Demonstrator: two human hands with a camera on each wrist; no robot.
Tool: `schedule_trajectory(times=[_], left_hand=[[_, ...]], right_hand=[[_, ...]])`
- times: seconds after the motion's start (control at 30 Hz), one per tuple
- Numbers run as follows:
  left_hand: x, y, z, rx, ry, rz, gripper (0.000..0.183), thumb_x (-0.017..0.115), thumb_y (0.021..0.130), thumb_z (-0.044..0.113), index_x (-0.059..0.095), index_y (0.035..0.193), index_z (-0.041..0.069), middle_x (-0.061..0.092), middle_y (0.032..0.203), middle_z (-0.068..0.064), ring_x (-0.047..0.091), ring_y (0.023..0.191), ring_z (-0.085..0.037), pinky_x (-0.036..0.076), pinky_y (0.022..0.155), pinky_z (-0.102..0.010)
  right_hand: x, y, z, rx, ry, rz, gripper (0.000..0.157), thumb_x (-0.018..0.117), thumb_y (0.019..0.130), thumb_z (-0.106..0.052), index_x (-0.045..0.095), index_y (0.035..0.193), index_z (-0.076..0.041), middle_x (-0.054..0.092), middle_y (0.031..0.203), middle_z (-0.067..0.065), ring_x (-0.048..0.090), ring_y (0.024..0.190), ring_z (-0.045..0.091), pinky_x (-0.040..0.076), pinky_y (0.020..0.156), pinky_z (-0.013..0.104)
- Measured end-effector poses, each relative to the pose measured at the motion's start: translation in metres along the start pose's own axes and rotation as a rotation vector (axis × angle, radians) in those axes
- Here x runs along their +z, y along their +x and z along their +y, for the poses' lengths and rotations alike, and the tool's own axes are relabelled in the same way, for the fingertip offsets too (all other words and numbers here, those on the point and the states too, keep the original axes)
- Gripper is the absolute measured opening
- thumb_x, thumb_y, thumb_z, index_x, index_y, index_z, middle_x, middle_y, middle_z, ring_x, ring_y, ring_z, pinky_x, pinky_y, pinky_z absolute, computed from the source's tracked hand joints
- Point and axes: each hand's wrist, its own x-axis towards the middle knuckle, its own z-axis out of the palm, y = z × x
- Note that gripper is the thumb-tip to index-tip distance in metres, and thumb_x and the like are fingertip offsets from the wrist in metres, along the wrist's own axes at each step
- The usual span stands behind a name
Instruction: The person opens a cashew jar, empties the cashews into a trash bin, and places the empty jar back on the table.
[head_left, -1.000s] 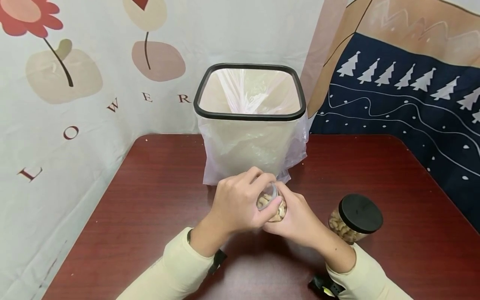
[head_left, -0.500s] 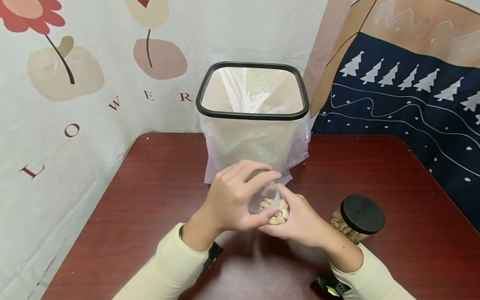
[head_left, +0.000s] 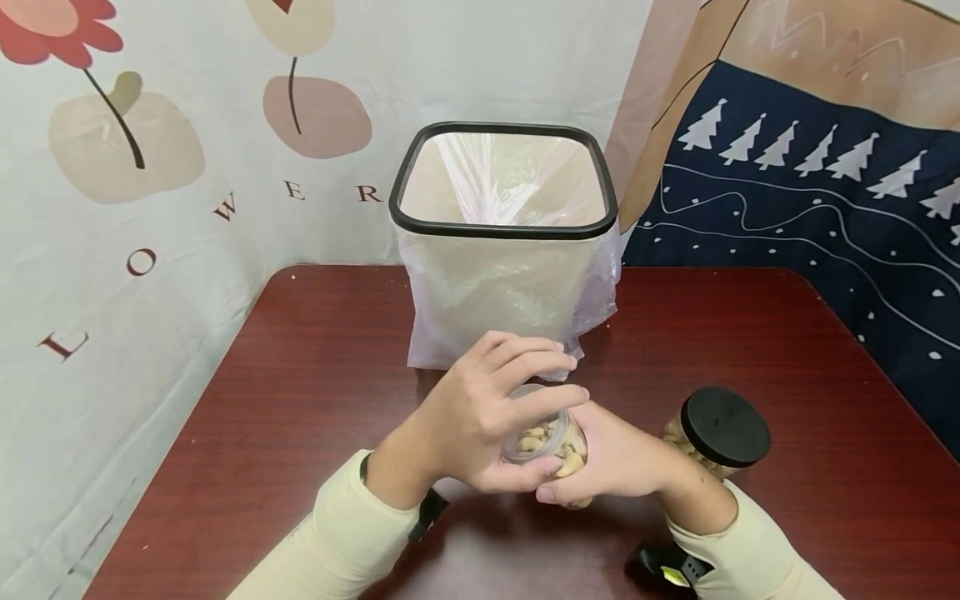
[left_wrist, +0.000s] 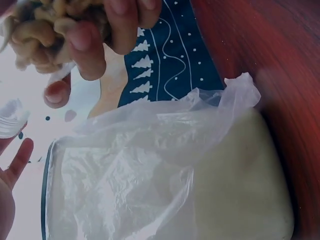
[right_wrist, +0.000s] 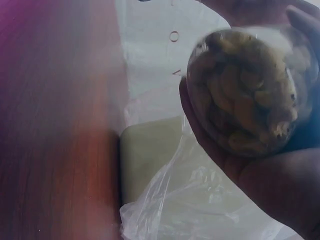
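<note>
A clear jar of cashews (head_left: 572, 458) is tilted in front of the bin, its round clear rim toward the upper left. My right hand (head_left: 618, 454) grips its body; the right wrist view shows the cashews (right_wrist: 245, 95) packed against the clear wall. My left hand (head_left: 487, 417) holds the rim end between thumb and forefinger, the other fingers arched above it. In the left wrist view, a threaded clear rim (left_wrist: 12, 120) lies beside left-hand fingers (left_wrist: 20, 160). A second cashew jar with a black lid (head_left: 725, 427) stands on the right, partly behind my right forearm.
A pale bin (head_left: 495, 292) with a black rim and a thin plastic bag (head_left: 596, 287) hanging over its sides stands just beyond my hands. The dark red table (head_left: 300, 400) extends around it, with printed cloths behind.
Both hands and the jar between them have moved slightly down and toward me. The left fingers have lifted and spread, so more of the clear rim shows. Bin and lidded jar stay put.
</note>
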Motion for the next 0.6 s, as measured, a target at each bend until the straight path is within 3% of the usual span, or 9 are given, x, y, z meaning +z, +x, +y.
schedule_trajectory(times=[0.23, 0.33, 0.47, 0.6], left_hand=[[0.0, 0.0013, 0.0044, 0.022, 0.023, -0.037, 0.043, 0.058, 0.082, 0.043, 0.072, 0.111, 0.014, 0.069, 0.112, -0.008, 0.065, 0.107, -0.022, 0.049, 0.087, -0.035], [0.0002, 0.0006, 0.0054, 0.023, 0.047, -0.059, 0.043, 0.06, 0.08, 0.043, 0.073, 0.109, 0.015, 0.07, 0.104, -0.004, 0.066, 0.094, -0.018, 0.049, 0.081, -0.033], [0.0001, -0.001, 0.0066, 0.026, 0.083, -0.091, 0.04, 0.06, 0.079, 0.044, 0.074, 0.105, 0.016, 0.069, 0.091, 0.001, 0.063, 0.076, -0.014, 0.047, 0.072, -0.031], [-0.0002, -0.0027, 0.0072, 0.021, 0.108, -0.108, 0.037, 0.059, 0.08, 0.044, 0.074, 0.099, 0.017, 0.068, 0.087, 0.002, 0.062, 0.072, -0.013, 0.045, 0.065, -0.029]], right_hand=[[-0.0022, -0.0026, 0.0016, -0.019, -0.103, -0.018, 0.038, 0.079, 0.079, -0.007, 0.056, 0.11, -0.007, 0.064, 0.088, 0.006, 0.059, 0.059, 0.003, 0.053, 0.048, 0.029], [-0.0031, -0.0027, 0.0028, -0.029, -0.153, -0.003, 0.04, 0.081, 0.079, -0.011, 0.057, 0.111, -0.009, 0.065, 0.09, 0.005, 0.06, 0.063, 0.002, 0.055, 0.052, 0.028], [-0.0034, -0.0024, 0.0021, -0.009, -0.144, 0.005, 0.037, 0.081, 0.078, -0.011, 0.059, 0.107, -0.01, 0.065, 0.085, 0.002, 0.059, 0.06, 0.002, 0.053, 0.05, 0.027], [-0.003, -0.002, 0.0017, -0.003, -0.095, -0.008, 0.035, 0.08, 0.079, -0.008, 0.058, 0.106, -0.008, 0.063, 0.08, 0.003, 0.056, 0.054, 0.002, 0.051, 0.044, 0.027]])
